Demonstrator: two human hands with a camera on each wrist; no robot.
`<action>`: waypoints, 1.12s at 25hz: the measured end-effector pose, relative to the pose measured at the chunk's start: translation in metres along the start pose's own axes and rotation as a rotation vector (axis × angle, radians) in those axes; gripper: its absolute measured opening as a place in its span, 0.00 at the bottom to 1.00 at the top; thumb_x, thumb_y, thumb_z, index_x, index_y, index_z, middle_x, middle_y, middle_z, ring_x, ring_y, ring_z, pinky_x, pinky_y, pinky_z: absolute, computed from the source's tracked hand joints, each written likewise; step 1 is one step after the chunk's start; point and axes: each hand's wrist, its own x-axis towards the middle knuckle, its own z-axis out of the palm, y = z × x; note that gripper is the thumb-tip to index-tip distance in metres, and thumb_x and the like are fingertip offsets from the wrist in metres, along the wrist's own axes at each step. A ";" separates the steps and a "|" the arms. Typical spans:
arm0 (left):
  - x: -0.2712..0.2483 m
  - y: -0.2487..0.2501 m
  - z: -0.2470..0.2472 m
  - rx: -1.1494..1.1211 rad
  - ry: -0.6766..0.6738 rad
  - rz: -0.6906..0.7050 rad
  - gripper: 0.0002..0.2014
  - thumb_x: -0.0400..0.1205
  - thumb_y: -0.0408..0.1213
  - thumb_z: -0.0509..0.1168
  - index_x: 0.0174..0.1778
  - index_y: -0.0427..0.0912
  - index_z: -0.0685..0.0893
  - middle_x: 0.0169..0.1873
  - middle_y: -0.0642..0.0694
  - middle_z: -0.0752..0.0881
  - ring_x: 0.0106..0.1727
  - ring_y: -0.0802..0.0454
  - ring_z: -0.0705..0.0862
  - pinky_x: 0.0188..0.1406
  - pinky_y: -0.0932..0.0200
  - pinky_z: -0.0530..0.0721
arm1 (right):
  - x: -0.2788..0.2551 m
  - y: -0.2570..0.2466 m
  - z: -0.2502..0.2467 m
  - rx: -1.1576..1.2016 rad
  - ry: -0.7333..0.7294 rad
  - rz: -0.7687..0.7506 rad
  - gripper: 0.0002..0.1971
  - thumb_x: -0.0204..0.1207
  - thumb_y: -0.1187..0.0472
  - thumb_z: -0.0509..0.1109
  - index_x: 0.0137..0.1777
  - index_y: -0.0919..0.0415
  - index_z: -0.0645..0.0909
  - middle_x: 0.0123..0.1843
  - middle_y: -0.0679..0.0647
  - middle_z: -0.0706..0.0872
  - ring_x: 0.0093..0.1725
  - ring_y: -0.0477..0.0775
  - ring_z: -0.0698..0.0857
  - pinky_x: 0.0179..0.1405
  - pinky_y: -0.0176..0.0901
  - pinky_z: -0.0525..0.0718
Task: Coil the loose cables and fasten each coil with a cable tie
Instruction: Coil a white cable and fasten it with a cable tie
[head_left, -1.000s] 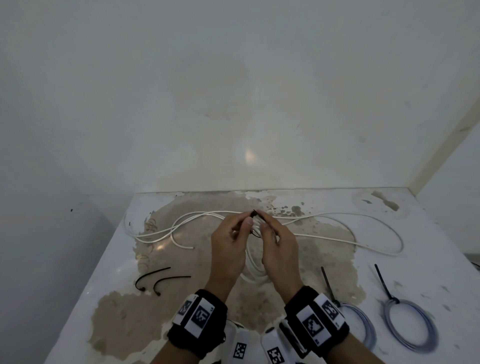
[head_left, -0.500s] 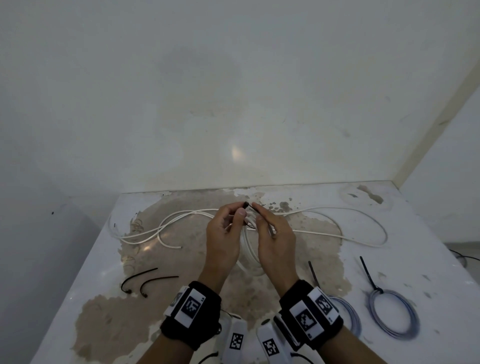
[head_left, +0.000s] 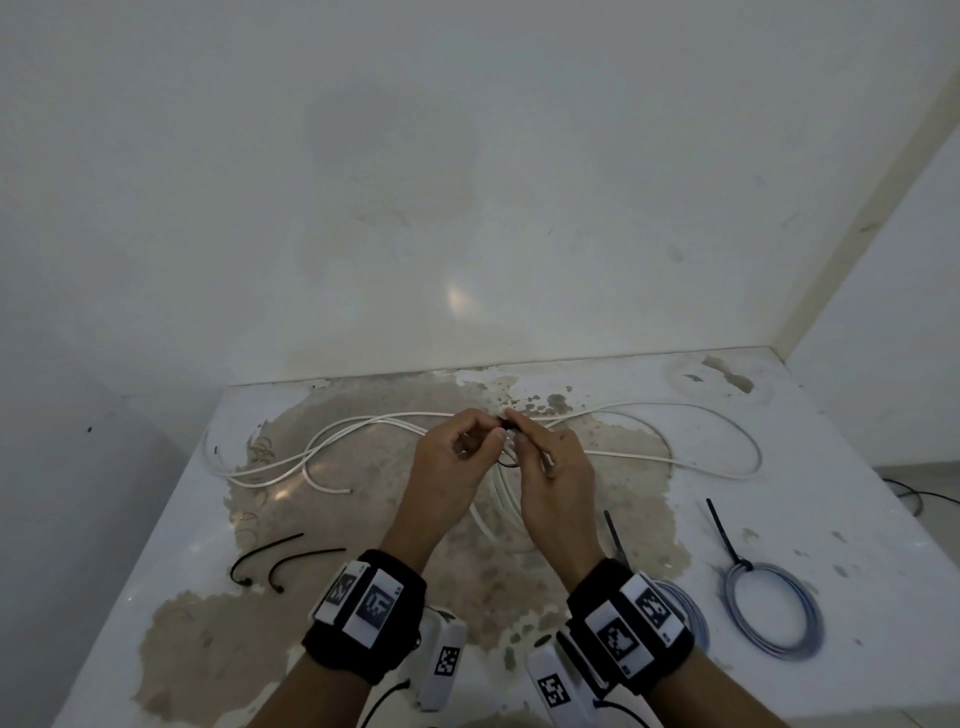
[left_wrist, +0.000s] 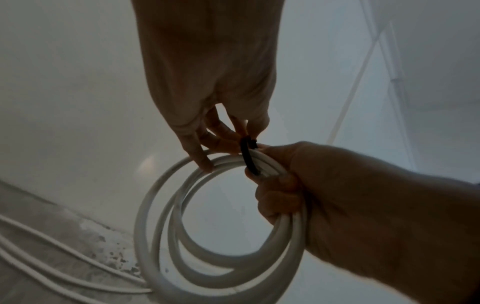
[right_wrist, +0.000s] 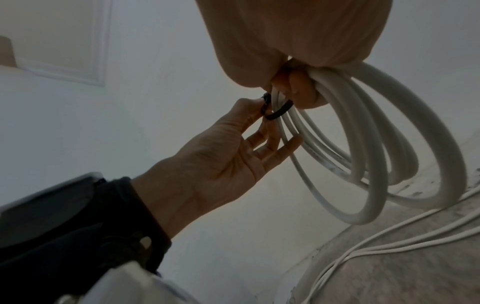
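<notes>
White coil (left_wrist: 226, 257), black tie (left_wrist: 248, 158) looped, wrist-view only

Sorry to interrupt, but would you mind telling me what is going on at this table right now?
A person is fastening a coil of white cable with a black cable tie. The right hand grips the coil, raised above the table, while the left hand pinches the tie looped around the strands. More white cable lies loose behind the hands. Two grey coils on the right are already tied, and two spare black ties lie on the left.
</notes>
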 end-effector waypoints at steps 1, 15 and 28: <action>0.001 0.001 0.001 -0.006 -0.014 -0.009 0.09 0.83 0.30 0.68 0.42 0.49 0.87 0.36 0.45 0.88 0.38 0.43 0.85 0.43 0.53 0.85 | 0.000 0.000 -0.001 -0.008 -0.004 0.001 0.15 0.87 0.62 0.65 0.68 0.47 0.85 0.49 0.60 0.80 0.47 0.44 0.81 0.47 0.21 0.77; 0.002 0.007 0.015 -0.126 -0.069 -0.229 0.03 0.80 0.35 0.73 0.46 0.45 0.91 0.32 0.46 0.83 0.33 0.49 0.81 0.40 0.52 0.82 | 0.005 0.019 -0.021 -0.053 -0.115 -0.026 0.17 0.89 0.59 0.63 0.74 0.48 0.81 0.47 0.59 0.81 0.47 0.58 0.85 0.50 0.56 0.87; -0.003 0.005 0.021 -0.069 0.013 -0.175 0.09 0.83 0.31 0.67 0.44 0.50 0.88 0.39 0.50 0.90 0.39 0.52 0.86 0.46 0.46 0.86 | 0.003 0.008 -0.020 0.138 -0.140 0.100 0.07 0.88 0.53 0.64 0.56 0.48 0.84 0.45 0.42 0.88 0.35 0.40 0.83 0.32 0.36 0.80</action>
